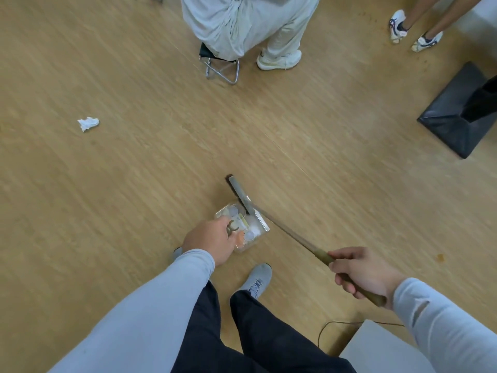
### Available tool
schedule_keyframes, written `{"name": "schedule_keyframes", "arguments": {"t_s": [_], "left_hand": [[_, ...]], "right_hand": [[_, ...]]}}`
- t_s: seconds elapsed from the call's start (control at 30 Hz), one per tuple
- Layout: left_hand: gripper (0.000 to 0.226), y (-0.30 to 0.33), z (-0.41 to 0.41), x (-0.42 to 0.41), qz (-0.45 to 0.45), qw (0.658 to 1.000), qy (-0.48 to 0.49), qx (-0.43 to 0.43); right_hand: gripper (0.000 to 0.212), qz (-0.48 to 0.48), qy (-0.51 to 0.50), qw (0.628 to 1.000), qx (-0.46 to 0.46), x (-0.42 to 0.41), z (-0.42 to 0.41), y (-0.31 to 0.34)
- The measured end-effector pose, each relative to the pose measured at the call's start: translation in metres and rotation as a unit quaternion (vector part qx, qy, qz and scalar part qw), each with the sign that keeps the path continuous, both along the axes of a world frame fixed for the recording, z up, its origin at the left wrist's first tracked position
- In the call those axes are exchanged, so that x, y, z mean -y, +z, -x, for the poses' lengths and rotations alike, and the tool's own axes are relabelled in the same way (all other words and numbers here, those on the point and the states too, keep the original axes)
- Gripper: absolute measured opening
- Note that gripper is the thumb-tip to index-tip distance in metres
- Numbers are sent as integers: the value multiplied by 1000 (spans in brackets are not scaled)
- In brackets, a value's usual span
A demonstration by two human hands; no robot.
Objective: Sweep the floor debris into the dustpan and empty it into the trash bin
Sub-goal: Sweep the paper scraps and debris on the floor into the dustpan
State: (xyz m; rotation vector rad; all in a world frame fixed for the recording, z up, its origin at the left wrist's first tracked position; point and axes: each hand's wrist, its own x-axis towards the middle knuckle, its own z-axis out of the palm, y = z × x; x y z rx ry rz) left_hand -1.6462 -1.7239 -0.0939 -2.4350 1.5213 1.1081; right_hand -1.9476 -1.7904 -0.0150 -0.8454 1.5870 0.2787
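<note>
Dustpan (243, 230), clear plastic and already holding small bits of debris, sits on the wood floor (107, 197) right in front of the left hand (212, 242). That grip is curled at the pan's near edge, seemingly steadying it; exactly what the fingers hold is hard to make out. The right hand (361, 274) wraps firmly around the wooden handle of a small broom (269, 218), whose long axis runs diagonally away from that grip, up and to the left, ending with the brush head (239, 192) at the pan's far edge. One crumpled white tissue (88, 123) lies well apart, far out to the left, nearer the left hand than the right. A black-lined trash bin (460, 114) stands well off to the right, beyond the broom hand. I judge the tissue comes next.
</note>
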Motion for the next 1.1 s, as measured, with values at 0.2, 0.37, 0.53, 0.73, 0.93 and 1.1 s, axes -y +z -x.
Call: {"name": "schedule_keyframes", "arguments": {"t_s": [0.2, 0.37, 0.53, 0.73, 0.93, 1.1], "left_hand": [[44, 30, -51, -46, -4, 991, 132, -18], [44, 62, -107, -71, 10, 973, 231, -13], [26, 79, -170, -92, 27, 953, 303, -5], [27, 88, -257, -114, 52, 922, 384, -12], [31, 100, -328, -122, 75, 895, 440, -9], [23, 98, -367, -109, 79, 878, 472, -11]], "right_hand": [[31, 45, 126, 991, -10, 14, -40, 36], [22, 80, 187, 979, -7, 35, -118, 46], [15, 107, 225, 968, -8, 47, -208, 56], [16, 141, 259, 955, -22, 51, -310, 70], [12, 160, 298, 941, -20, 60, -398, 86], [12, 179, 330, 927, -7, 89, -451, 83]]}}
